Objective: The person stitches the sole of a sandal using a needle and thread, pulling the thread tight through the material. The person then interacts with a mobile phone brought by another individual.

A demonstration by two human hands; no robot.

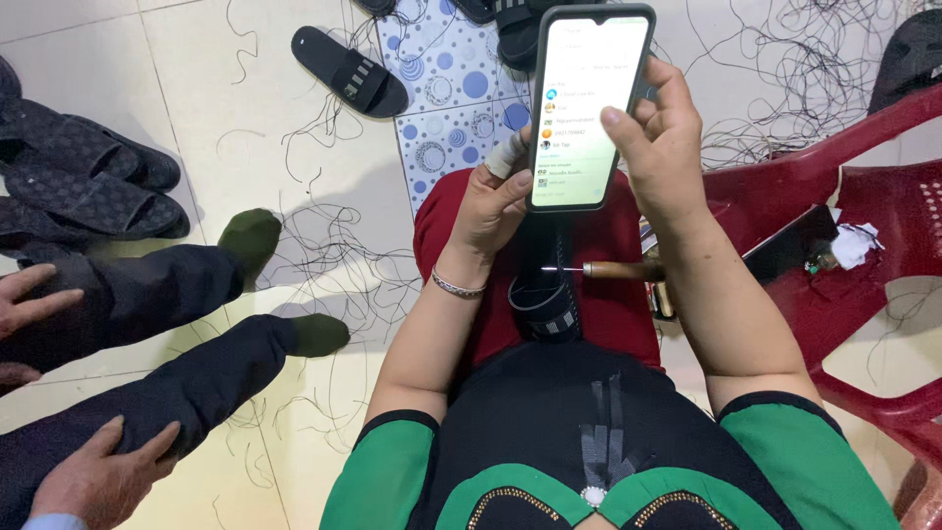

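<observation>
Both hands grip one smartphone (pixel 586 103) — the left hand (pixel 488 211) cupping its lower left edge, the right hand (pixel 659 147) wrapped round its right side, thumb on the lit screen. Just nearer, a wooden-handled awl (pixel 608 269) lies across the red lap — untouched.

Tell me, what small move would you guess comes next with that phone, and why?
Probably a thumb tap or scroll: both hands, left hand and right hand, hold the phone upright, its screen showing a list, with the right thumb resting on it.
</observation>
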